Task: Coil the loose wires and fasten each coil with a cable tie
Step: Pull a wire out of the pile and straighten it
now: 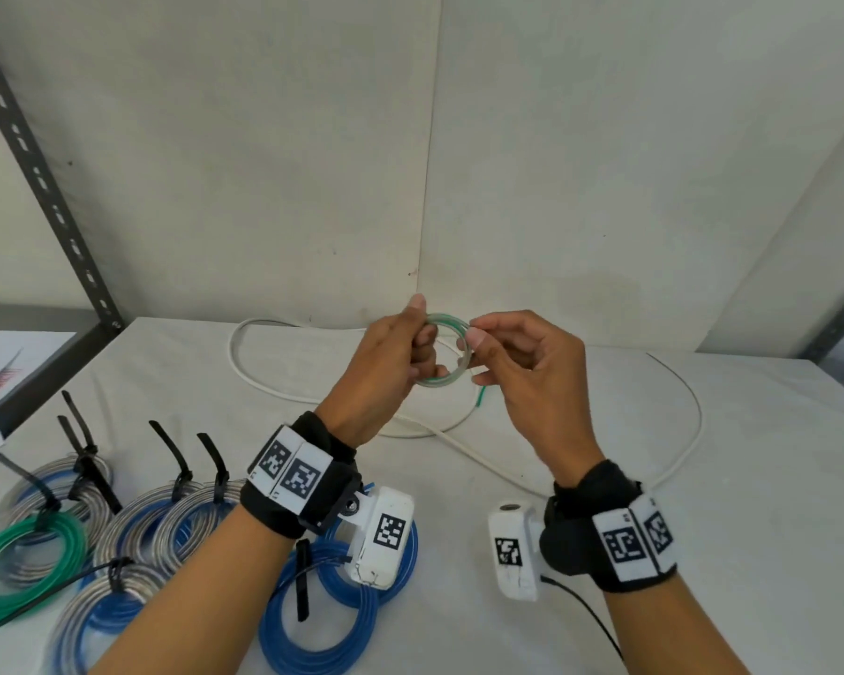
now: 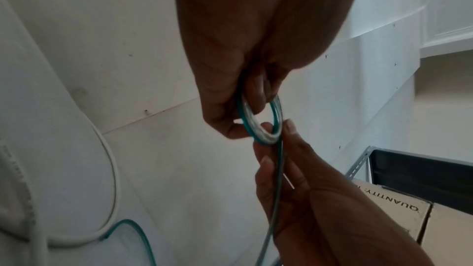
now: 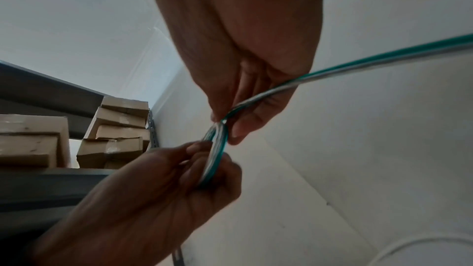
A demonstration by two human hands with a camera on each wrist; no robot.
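Note:
A small coil of green-and-clear wire (image 1: 447, 320) is held up above the white table (image 1: 702, 479), between both hands. My left hand (image 1: 422, 341) grips the coil's left side, fingers through the ring and thumb on top. My right hand (image 1: 476, 333) pinches the coil's right side, where the wire's tail (image 1: 481, 397) hangs down. In the left wrist view the coil (image 2: 247, 120) sits in my left hand (image 2: 240, 112), and my right hand (image 2: 277, 128) pinches the tail below it. The right wrist view shows my right hand (image 3: 226, 126) pinching the wire at the coil (image 3: 219, 149), which my left hand (image 3: 215, 161) grips.
A long white cable (image 1: 264, 382) loops loosely across the table behind the hands. At the front left lie several tied coils: green (image 1: 25, 562), silver-blue (image 1: 166, 518) and blue (image 1: 313, 621), with black cable ties (image 1: 176, 460) sticking up. A metal shelf upright (image 1: 45, 187) stands left.

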